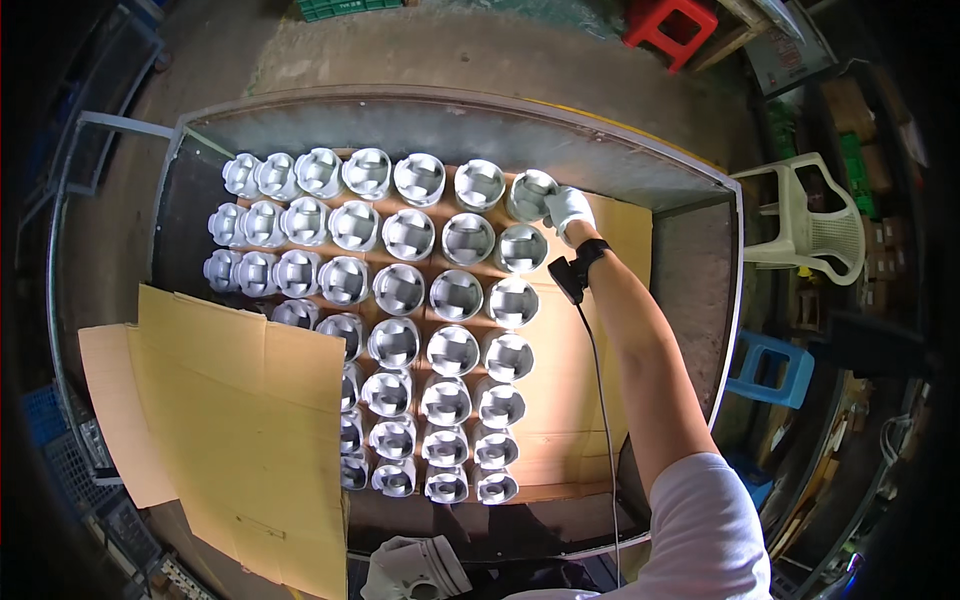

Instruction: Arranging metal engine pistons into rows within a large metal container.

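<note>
My right hand (pixel 570 210), in a white glove, reaches to the far right end of the back row. Its fingers are closed on the rim of a silver metal piston (pixel 532 194) standing there. More pistons stand in rows on brown cardboard (pixel 570 400) inside a large metal-walled bin (pixel 690 290), their hollow sides facing up. Close to my body at the lower edge is one larger-looking piston (pixel 415 572), tilted on its side. My left hand does not show, and what supports that piston is hidden.
A folded cardboard sheet (pixel 240 430) covers the bin's near left part. A black device (pixel 570 275) on my right wrist trails a cable (pixel 606 420). Beyond the bin stand a red stool (pixel 670 30), a pale plastic chair (pixel 820 215) and a blue stool (pixel 770 370).
</note>
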Demonstrator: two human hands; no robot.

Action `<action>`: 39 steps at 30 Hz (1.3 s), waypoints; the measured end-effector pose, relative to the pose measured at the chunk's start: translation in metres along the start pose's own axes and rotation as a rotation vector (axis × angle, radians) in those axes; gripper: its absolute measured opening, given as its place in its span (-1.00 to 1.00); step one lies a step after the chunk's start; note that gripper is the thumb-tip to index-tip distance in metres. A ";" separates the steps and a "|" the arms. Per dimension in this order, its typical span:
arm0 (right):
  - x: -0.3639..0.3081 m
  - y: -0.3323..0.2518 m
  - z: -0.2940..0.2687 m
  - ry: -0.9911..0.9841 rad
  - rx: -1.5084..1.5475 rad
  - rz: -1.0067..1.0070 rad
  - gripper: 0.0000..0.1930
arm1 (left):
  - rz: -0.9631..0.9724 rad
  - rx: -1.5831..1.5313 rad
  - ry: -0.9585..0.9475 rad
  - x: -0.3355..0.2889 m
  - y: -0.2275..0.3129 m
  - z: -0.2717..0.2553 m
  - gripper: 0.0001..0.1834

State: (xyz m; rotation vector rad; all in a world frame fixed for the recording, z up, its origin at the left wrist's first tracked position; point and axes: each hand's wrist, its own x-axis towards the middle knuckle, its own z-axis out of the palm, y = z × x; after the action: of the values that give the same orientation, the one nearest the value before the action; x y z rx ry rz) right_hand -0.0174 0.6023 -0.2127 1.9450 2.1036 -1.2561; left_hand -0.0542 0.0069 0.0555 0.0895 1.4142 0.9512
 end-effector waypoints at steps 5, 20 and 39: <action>0.010 -0.003 0.000 -0.023 -0.027 0.074 -0.68 | -0.079 -0.147 0.047 0.001 0.007 0.006 -0.40; -0.430 0.005 -0.011 -1.242 -0.219 -0.710 -0.60 | -0.023 0.867 0.369 0.042 -0.021 0.053 -0.71; -0.478 0.226 0.003 -0.390 -0.338 -0.016 -0.73 | 0.480 1.106 0.503 0.015 -0.122 0.030 -0.68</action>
State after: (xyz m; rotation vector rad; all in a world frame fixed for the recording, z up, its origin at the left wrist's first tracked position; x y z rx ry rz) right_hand 0.2798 0.1818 -0.0921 1.4180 1.9760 -1.0848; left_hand 0.0312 -0.0488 -0.0202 1.1112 2.3185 0.4558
